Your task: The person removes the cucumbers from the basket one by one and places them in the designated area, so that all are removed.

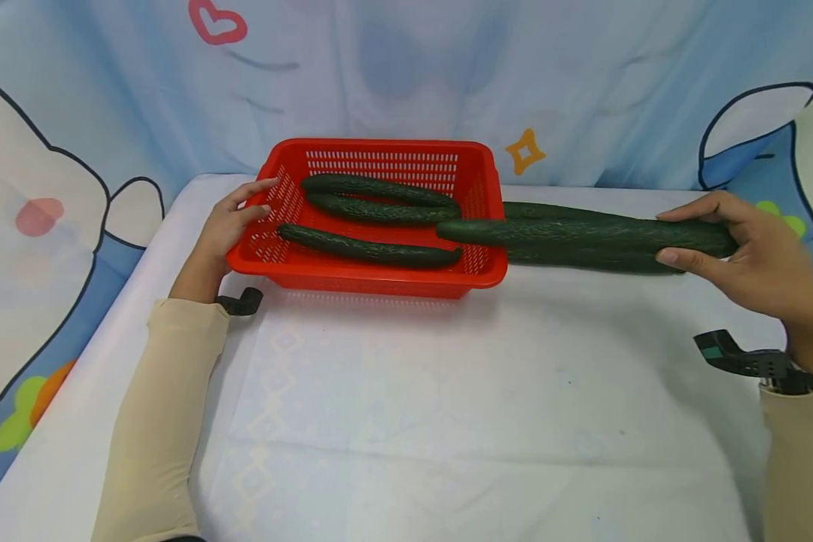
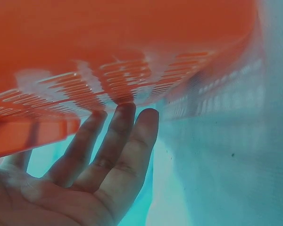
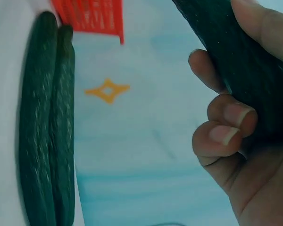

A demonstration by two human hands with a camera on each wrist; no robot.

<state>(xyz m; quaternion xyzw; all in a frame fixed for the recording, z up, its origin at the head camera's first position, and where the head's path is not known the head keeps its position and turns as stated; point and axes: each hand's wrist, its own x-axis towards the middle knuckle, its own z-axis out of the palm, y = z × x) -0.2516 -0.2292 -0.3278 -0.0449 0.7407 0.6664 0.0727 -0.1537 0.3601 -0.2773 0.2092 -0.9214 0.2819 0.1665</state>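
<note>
- At the left end of the red basket [image 1: 379, 284], I hold its rim with the left hand [image 1: 225, 227], fingers spread.
- Right of the basket, my right hand [image 1: 762, 260] grips a raised cucumber [image 1: 569, 235], its tip over the basket.
- Inside the basket lie three cucumbers [image 1: 373, 249].
- Beyond its right side, two more cucumbers [image 3: 36, 117] lie together on the table [image 1: 515, 421].

Draped-off tabletop spot rigged for recording; home, lab or studio, cannot tell. White cloth [image 1: 481, 391] covers the table, and a pale-blue cartoon-print drape [image 1: 420, 83] hangs at far, left and right, bearing an orange star [image 1: 528, 138]. Black wrist-worn camera mounts [image 1: 745, 360] show.
</note>
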